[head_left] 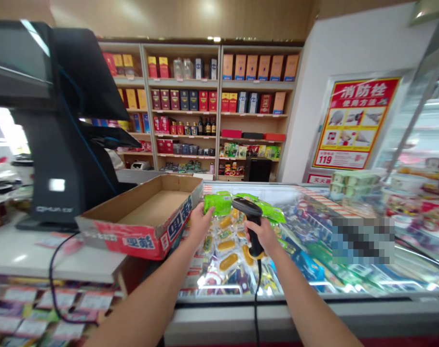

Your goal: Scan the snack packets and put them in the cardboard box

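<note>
Wooden shelving (pixel 219 106) fills the back wall of the shop, stocked with rows of red, orange and blue boxes and some dark bottles. In front of it a long chest freezer (pixel 353 284) with a glass top stretches across the right and middle, with packaged goods in yellow, green and blue visible under the glass. On the left stands a black till terminal (pixel 60 154), its screens angled outward, on a white counter (pixel 31 255); a black cord (pixel 53 274) loops from its base over the counter's edge. A red safety poster (pixel 355 123) hangs on the white wall to the right. An open, shallow cardboard box (pixel 143 217) with red and blue print sits on the counter's corner, with its far end jutting over the freezer. Just beside that box, the person's left hand (pixel 199 222) pinches the near edge of a green packet (pixel 218 203), holding it up above the freezer glass. The right hand (pixel 265 234) is wrapped tight around the grip of a black barcode scanner (pixel 246 207), whose head sits just beside the packet and partly overlaps it in the view. The scanner's cable (pixel 256 299) hangs down between the two forearms.
</note>
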